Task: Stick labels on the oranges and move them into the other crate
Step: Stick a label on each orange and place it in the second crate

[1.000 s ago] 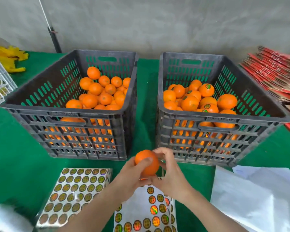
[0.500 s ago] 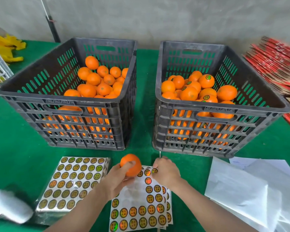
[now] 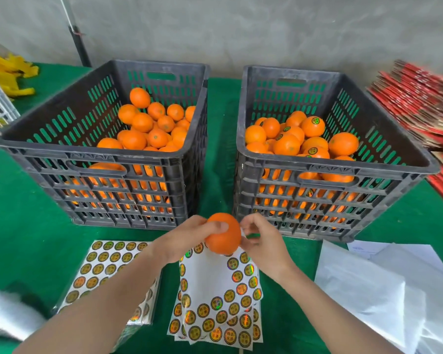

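From the head view, two black crates stand side by side on the green surface (image 3: 23, 226), far of the hands. The left crate (image 3: 62, 152) holds a heap of plain oranges (image 3: 141, 122). The right crate (image 3: 330, 167) holds another heap (image 3: 287, 144), and at least four of these show a round label.

One orange (image 3: 223, 237) is held up in the near middle, just in front of the gap between the two crates. The left hand (image 3: 182, 241) grips it, thumb over its top and fingers curled round it. The right hand (image 3: 264, 247) is at its right side, fingers drawn together, pinching what looks like one small label (image 3: 244, 233), though it is too small to be sure.

Two lots of label sheets lie near: a wrapped pack (image 3: 105, 264) on the left and a fanned, partly used set (image 3: 215, 290) under the hands. White paper (image 3: 363, 284) lies near right, and red cardboard (image 3: 420, 103) is stacked far right.
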### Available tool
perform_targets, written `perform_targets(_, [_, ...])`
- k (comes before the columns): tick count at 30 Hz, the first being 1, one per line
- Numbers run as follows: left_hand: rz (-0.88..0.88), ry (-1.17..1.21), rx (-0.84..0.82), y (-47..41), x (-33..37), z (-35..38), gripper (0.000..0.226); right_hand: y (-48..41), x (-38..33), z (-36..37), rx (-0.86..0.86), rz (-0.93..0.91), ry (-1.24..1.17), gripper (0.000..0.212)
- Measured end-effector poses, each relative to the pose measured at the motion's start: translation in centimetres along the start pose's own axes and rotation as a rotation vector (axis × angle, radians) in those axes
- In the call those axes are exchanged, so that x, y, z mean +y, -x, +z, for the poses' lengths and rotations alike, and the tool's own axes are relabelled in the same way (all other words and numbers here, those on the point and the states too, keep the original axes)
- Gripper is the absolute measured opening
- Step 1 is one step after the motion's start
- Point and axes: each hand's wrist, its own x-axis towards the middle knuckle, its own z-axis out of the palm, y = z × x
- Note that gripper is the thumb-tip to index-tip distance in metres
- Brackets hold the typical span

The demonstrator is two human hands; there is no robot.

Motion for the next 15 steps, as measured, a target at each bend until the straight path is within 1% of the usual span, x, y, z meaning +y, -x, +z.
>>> perform_targets(1, [-0.004, 0.079, -0.019, -0.2, -0.2, -0.2, 0.034, 0.4, 0.4, 0.2, 0.037, -0.063, 0.069, 0.018])
perform_targets(2, [-0.009, 0.175, -0.037, -0.4, -0.4, -0.4, 0.051, 0.9, 0.6, 0.4, 0.065, -0.118, 0.142, 0.014])
perform_targets(4, [-0.043, 0.359, -0.065, -0.9, -0.6, -0.8, 0.086, 1.4, 1.1, 1.1, 0.109, -0.179, 0.237, 0.018])
perform_targets(5, [-0.066, 0.421, -0.081, -1.3, -0.8, -0.9, 0.098, 1.6, 1.2, 1.3, 0.142, -0.207, 0.259, 0.019])
perform_targets(6, [-0.086, 0.463, -0.102, -1.5, -0.9, -1.0, 0.103, 1.7, 1.2, 1.5, 0.174, -0.237, 0.272, 0.019])
perform_targets(9, [-0.122, 0.547, -0.163, -2.0, -1.3, -1.2, 0.107, 1.9, 1.1, 1.7, 0.215, -0.327, 0.272, 0.017])
perform_targets(11, [-0.128, 0.539, -0.172, -2.3, -1.6, -1.1, 0.109, 2.2, 1.2, 1.8, 0.213, -0.364, 0.279, 0.014])
perform_targets(15, [-0.136, 0.462, -0.183, -2.7, -1.7, -1.0, 0.114, 2.6, 1.3, 2.1, 0.207, -0.335, 0.23, 0.008])
